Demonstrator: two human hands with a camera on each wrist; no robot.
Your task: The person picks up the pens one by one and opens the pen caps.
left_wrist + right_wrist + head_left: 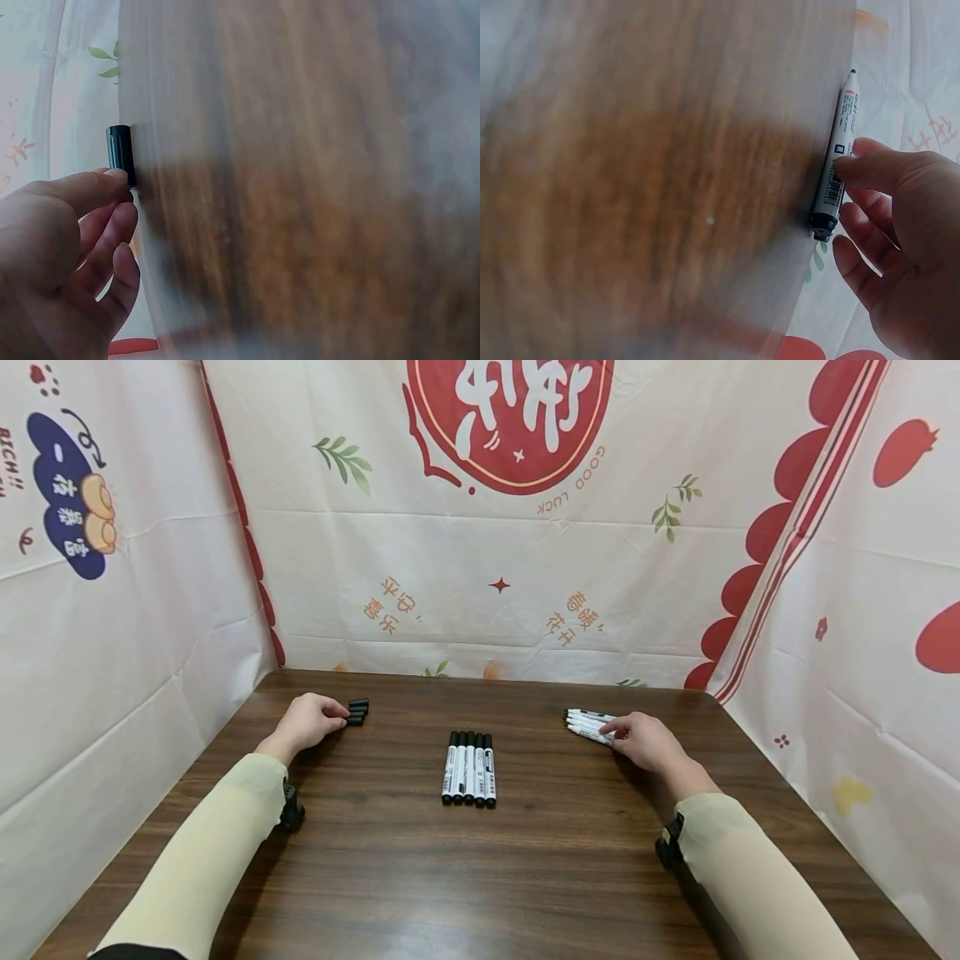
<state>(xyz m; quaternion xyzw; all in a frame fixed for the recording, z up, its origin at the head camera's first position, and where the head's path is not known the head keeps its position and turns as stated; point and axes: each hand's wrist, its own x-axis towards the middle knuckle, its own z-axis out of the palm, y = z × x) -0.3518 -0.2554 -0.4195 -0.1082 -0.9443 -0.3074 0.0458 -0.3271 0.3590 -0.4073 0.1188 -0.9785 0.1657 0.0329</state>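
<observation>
The left hand (56, 247) pinches a black cap (118, 150).

a dark wood-grain table (420, 885) stands before a cream cloth backdrop (450, 547) bearing a red-and-white medallion (513, 427), the words "good luck" (576, 479) curving below its right side. green leaf sprigs (345, 462), a four-pointed red star (498, 585) and orange chinese characters (390, 606) dot the backdrop; a red scalloped border (771, 533) edges its right, and a navy emblem (67, 497) decorates the left-hand panel (97, 677).
</observation>
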